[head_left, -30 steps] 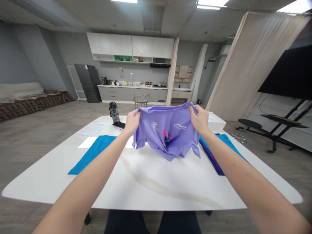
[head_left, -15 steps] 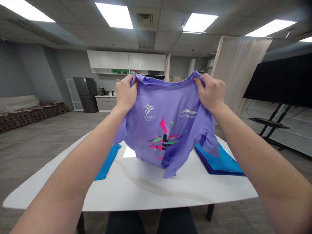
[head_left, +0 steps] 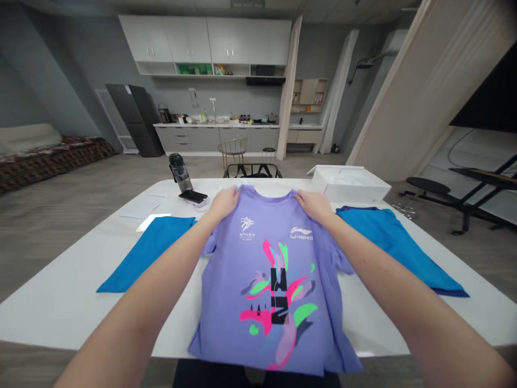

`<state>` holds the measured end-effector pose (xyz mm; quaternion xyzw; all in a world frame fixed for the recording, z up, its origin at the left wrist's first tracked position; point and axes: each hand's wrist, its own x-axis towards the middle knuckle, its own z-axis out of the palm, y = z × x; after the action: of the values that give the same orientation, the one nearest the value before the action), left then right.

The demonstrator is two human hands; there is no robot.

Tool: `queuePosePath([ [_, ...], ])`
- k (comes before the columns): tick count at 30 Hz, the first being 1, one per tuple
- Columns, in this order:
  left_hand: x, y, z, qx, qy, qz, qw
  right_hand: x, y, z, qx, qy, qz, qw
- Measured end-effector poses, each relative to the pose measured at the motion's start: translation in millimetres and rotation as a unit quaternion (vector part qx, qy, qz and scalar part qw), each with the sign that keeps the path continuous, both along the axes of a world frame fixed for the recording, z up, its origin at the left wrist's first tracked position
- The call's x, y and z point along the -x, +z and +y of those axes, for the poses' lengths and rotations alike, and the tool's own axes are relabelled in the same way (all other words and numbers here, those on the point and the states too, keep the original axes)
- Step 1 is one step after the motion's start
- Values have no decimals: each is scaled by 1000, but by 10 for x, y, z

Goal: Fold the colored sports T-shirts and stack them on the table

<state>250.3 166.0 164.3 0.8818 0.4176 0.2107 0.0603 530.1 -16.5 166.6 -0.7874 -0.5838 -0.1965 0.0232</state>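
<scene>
A purple T-shirt (head_left: 226,285) with a bright printed pattern lies spread front side up on the white table (head_left: 60,280), its hem hanging over the near edge. My left hand (head_left: 224,202) grips its left shoulder beside the collar. At the other shoulder, my right hand (head_left: 315,206) is closed on the fabric in the same way. Folded blue cloth (head_left: 147,256) lies to the left of the shirt. On the right rests a stack of folded blue and dark clothing (head_left: 388,242), partly behind my right forearm.
A white box (head_left: 347,183) stands at the table's back right. At the back left are a dark bottle (head_left: 181,175), a phone (head_left: 193,196) and white paper (head_left: 142,206). A black-framed chair (head_left: 253,170) stands beyond the far edge.
Both hands have lowered the T-shirt from mid-air onto the table, and it now lies flatter. The view has tilted down, bringing the bottle, phone and box into sight.
</scene>
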Motion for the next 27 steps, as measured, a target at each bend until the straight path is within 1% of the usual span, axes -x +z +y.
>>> queuePosePath([
  [2,-13,-586,136,60,-10,54,997,-47,-531,101,68,12,25,997],
  [3,-12,-829,203,82,-21,75,994,-75,-754,146,96,15,36,995],
  [4,-11,-1033,276,102,-30,91,990,-107,-942,194,120,17,47,992],
  [5,-15,-1195,358,118,-38,104,987,-146,-1094,247,138,15,55,989],
  [6,-26,-1316,451,131,-45,113,984,-191,-1210,310,150,12,62,987],
  [7,-47,-1398,555,141,-49,120,981,-243,-1293,385,159,7,68,985],
  [8,-81,-1447,669,147,-49,126,980,-303,-1345,477,162,1,73,984],
  [10,-190,-1464,925,148,-36,134,979,-446,-1378,712,156,-8,77,985],
  [12,-353,-1420,1199,141,-5,134,981,-612,-1355,1019,139,-11,76,987],
  [15,-657,-1350,1577,120,40,127,984,-865,-1320,1554,102,0,68,992],
  [17,-851,-1363,1752,87,71,113,987,-993,-1353,1885,64,11,62,996],
  [19,-998,-1440,1838,29,103,85,991,-1063,-1445,2126,16,2,73,997],
  [21,-1074,-1564,1837,-29,111,62,991,-1080,-1576,2238,-29,-27,102,994],
  [23,-1075,-1700,1772,-52,79,62,994,-1066,-1704,2216,-45,-56,140,988],
  [25,-1015,-1814,1671,-48,27,76,996,-1049,-1784,2084,-36,-75,179,980],
  [27,-921,-1891,1559,-33,-10,92,995,-1049,-1796,1880,-19,-96,212,972],
])
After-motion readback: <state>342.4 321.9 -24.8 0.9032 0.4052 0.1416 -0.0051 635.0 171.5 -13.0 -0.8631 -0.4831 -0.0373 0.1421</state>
